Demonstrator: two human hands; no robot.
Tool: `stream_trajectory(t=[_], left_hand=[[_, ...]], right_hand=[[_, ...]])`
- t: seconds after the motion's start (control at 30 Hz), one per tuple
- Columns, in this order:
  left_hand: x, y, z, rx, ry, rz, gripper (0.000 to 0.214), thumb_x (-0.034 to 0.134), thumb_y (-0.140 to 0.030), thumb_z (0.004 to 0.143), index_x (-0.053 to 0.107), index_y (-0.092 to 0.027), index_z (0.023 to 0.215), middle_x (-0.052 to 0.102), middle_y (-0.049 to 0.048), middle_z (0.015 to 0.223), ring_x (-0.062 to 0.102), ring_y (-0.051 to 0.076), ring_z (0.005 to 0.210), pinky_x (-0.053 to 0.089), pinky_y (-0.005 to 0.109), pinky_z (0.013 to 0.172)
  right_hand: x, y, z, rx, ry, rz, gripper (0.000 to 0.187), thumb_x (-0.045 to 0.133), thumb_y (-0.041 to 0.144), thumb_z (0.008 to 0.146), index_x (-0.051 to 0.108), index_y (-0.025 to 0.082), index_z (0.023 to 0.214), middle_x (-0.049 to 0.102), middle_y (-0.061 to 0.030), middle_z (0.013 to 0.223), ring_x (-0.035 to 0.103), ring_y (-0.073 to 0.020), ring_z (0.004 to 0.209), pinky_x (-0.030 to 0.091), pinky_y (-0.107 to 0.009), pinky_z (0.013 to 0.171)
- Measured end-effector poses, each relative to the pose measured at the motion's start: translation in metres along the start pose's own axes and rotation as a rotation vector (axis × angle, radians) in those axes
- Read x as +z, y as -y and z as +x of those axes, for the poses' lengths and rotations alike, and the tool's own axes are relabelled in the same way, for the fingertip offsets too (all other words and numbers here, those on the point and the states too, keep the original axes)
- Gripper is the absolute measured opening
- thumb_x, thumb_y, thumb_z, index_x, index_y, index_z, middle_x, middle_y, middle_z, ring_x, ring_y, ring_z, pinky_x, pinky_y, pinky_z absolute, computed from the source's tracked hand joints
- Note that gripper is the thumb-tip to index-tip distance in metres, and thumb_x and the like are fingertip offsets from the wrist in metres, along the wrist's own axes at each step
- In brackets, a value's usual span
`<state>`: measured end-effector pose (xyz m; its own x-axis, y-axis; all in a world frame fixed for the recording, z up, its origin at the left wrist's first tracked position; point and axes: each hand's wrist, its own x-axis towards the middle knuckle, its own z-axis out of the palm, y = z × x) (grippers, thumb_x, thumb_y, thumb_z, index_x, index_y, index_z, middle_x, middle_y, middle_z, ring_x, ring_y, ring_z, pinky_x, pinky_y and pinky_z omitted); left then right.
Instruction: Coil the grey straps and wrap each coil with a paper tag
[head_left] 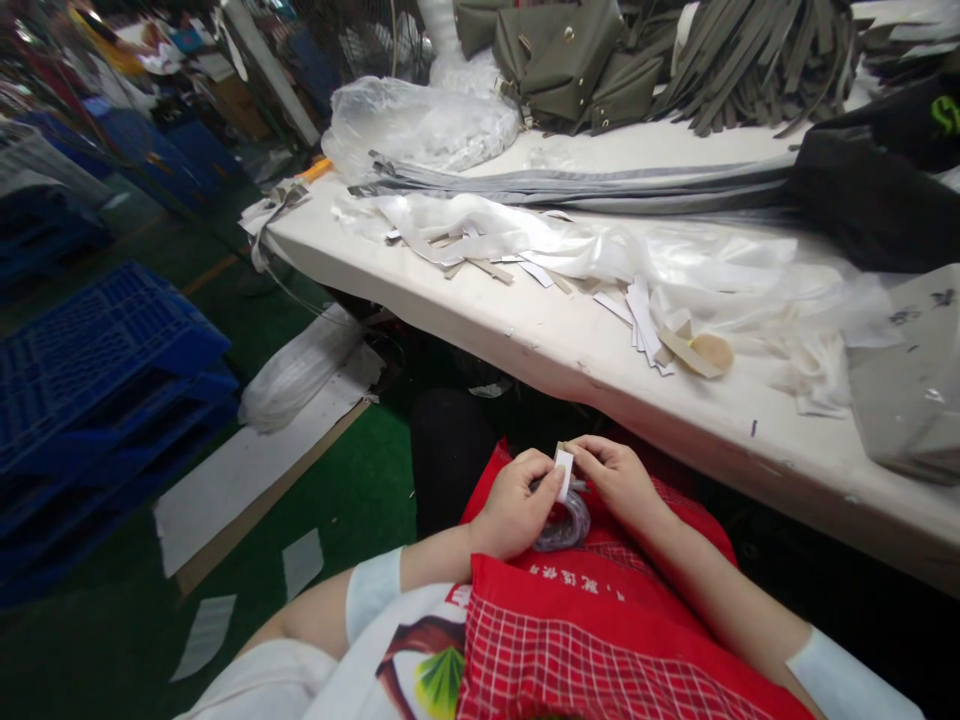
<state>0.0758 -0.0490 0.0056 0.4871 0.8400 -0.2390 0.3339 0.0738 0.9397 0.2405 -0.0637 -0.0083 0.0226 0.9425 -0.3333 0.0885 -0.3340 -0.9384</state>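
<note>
My left hand [521, 500] is closed over my lap, its thumb pressing a small white strip [562, 474] against the fingers. At the strip's upper end, my right hand [616, 480] pinches with thumb and fingertips, where a bit of tan shows. Just below the strip, a coil of greyish, see-through band [568, 528] rests by my left hand over the red apron [645, 600]. Whether my left fingers also hold the coil is hidden. Loose white and tan strips [637, 318] lie on the white table [465, 320] ahead.
On the table are clear plastic bags [420, 120], long grey strips [585, 188], olive bags [559, 60] and a black cloth [870, 190]. The table's front edge runs just beyond my hands. Blue pallets [105, 370] and a white board [262, 480] are on the floor at left.
</note>
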Motion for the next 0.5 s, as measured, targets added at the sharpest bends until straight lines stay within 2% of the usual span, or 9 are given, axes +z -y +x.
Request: stream_trajectory(t=[0.17, 0.27, 0.4, 0.5], left_hand=[[0.0, -0.016, -0.001, -0.082, -0.01, -0.122, 0.022, 0.055, -0.031, 0.086, 0.061, -0.014, 0.074, 0.058, 0.0031, 0.077, 0.054, 0.014, 0.073, 0.044, 0.025, 0.071], [-0.001, -0.024, -0.005, -0.045, 0.005, -0.051, 0.02, 0.056, -0.031, 0.085, 0.063, -0.014, 0.076, 0.06, 0.0039, 0.08, 0.056, 0.015, 0.076, 0.044, 0.025, 0.073], [-0.002, -0.021, -0.004, -0.05, 0.012, -0.04, 0.022, 0.056, -0.032, 0.086, 0.067, -0.013, 0.083, 0.063, 0.0057, 0.086, 0.058, 0.016, 0.082, 0.045, 0.026, 0.076], [-0.001, -0.015, -0.001, -0.082, -0.004, -0.067, 0.022, 0.057, -0.033, 0.086, 0.067, -0.013, 0.082, 0.063, 0.0058, 0.086, 0.058, 0.017, 0.082, 0.045, 0.025, 0.075]], right_hand=[[-0.007, 0.012, -0.008, -0.013, 0.014, -0.017, 0.034, 0.058, 0.047, 0.081, 0.067, 0.015, 0.074, 0.063, -0.0024, 0.068, 0.054, -0.0149, 0.063, 0.044, -0.026, 0.06], [-0.017, 0.021, -0.013, -0.029, 0.074, -0.067, 0.032, 0.056, 0.045, 0.084, 0.066, 0.015, 0.076, 0.065, -0.0028, 0.073, 0.057, -0.0156, 0.067, 0.046, -0.026, 0.063], [-0.033, 0.033, -0.021, -0.051, 0.163, -0.206, 0.03, 0.049, 0.039, 0.088, 0.066, 0.015, 0.079, 0.068, -0.0047, 0.077, 0.062, -0.0188, 0.075, 0.049, -0.029, 0.071], [-0.041, 0.039, -0.028, -0.167, 0.182, -0.38, 0.02, 0.053, 0.03, 0.086, 0.068, 0.016, 0.085, 0.07, -0.0061, 0.085, 0.064, -0.0196, 0.08, 0.05, -0.032, 0.078]])
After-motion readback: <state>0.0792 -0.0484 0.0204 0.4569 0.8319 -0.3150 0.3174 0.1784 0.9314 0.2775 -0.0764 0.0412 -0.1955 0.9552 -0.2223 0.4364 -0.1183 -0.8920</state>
